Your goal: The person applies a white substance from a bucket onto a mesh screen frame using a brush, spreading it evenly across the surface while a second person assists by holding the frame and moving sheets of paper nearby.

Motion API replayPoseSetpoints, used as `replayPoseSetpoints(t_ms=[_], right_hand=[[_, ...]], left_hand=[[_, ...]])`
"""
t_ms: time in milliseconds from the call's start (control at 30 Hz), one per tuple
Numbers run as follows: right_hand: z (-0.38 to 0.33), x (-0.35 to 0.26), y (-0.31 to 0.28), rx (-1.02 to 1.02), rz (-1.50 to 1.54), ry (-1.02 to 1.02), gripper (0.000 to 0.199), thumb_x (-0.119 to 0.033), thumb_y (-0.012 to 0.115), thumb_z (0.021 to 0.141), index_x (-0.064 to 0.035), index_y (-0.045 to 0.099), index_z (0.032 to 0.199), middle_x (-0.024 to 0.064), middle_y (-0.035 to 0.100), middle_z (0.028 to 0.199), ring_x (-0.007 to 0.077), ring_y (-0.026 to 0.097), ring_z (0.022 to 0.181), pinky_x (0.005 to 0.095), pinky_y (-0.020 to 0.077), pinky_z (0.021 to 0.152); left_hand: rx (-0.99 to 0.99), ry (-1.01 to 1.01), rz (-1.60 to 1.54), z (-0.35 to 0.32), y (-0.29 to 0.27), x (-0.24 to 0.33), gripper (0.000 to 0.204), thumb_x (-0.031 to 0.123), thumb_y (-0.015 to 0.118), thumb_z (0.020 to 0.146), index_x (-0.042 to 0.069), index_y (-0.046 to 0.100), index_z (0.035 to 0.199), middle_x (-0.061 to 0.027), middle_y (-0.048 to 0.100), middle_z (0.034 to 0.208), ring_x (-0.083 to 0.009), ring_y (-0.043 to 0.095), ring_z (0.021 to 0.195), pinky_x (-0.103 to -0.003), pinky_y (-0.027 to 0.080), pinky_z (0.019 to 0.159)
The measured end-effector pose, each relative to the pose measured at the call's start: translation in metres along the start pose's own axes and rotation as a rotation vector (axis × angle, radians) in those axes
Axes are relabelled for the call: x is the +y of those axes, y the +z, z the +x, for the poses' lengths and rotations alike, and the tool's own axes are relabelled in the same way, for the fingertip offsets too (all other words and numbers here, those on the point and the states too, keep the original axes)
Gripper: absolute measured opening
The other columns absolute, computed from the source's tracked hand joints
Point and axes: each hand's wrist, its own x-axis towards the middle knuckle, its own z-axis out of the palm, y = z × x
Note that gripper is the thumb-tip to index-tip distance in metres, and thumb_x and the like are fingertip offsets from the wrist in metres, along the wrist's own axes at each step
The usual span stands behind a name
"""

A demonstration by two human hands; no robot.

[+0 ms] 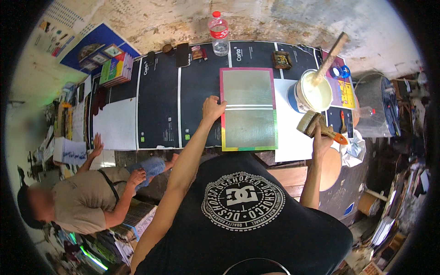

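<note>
A grey-green panel [250, 126] with a pink, yellow and green border lies in front of me, two white lines crossing its middle. My left hand [213, 109] is at its left edge, fingers curled and pressed to the border. In my right hand [321, 140] is a wide flat paintbrush [308, 122] with an orange-tipped handle, its bristles pointing left. The brush is just below a bucket [299, 97] of cream-coloured paste, from which a wooden stick [336, 52] leans up and right. White sheets [293, 142] lie under the panel's right side and the bucket.
The table has a dark covering [158, 105]. Along its back stand a red-capped plastic bottle [219, 34], a phone [183, 55] and an ashtray [282, 59]. A book stack [117, 69] is at the back left. Another person [91, 197] sits at left, one hand by the table.
</note>
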Motion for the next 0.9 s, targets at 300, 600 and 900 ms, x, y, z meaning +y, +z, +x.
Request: replayPoseSetpoints(t_ms=[300, 600, 900], right_hand=[[-0.057, -0.081, 0.101, -0.070, 0.289, 0.026, 0.026, -0.016, 0.078, 0.085, 0.0040, 0.061, 0.087, 0.0083, 0.066, 0.085, 0.0129, 0.060, 0.076, 0.0301, 0.0494, 0.072], [-0.079, -0.124, 0.111, -0.011, 0.244, 0.051, 0.030, -0.021, 0.078, 0.085, 0.0042, 0.062, 0.085, 0.0094, 0.067, 0.079, 0.0136, 0.060, 0.076, 0.0318, 0.0500, 0.072], [-0.097, -0.109, 0.210, -0.212, 0.057, -0.064, 0.036, -0.032, 0.076, 0.082, 0.0006, 0.064, 0.091, 0.0130, 0.065, 0.075, 0.0245, 0.064, 0.071, 0.0398, 0.0520, 0.070]], left_hand=[[-0.214, -0.192, -0.231, 0.027, -0.011, -0.013, 0.029, 0.022, 0.075, 0.074, 0.000, 0.075, 0.093, -0.0198, 0.075, 0.090, -0.0334, 0.074, 0.082, -0.040, 0.058, 0.080], [-0.212, -0.052, 0.155, 0.029, -0.018, 0.004, 0.048, 0.036, 0.077, 0.070, 0.000, 0.073, 0.102, -0.0223, 0.074, 0.099, -0.0397, 0.072, 0.097, -0.043, 0.055, 0.090], [-0.370, -0.158, -0.272, 0.055, -0.023, -0.045, 0.025, 0.026, 0.072, 0.078, 0.003, 0.069, 0.071, -0.0059, 0.063, 0.065, -0.0171, 0.062, 0.061, -0.035, 0.048, 0.054]])
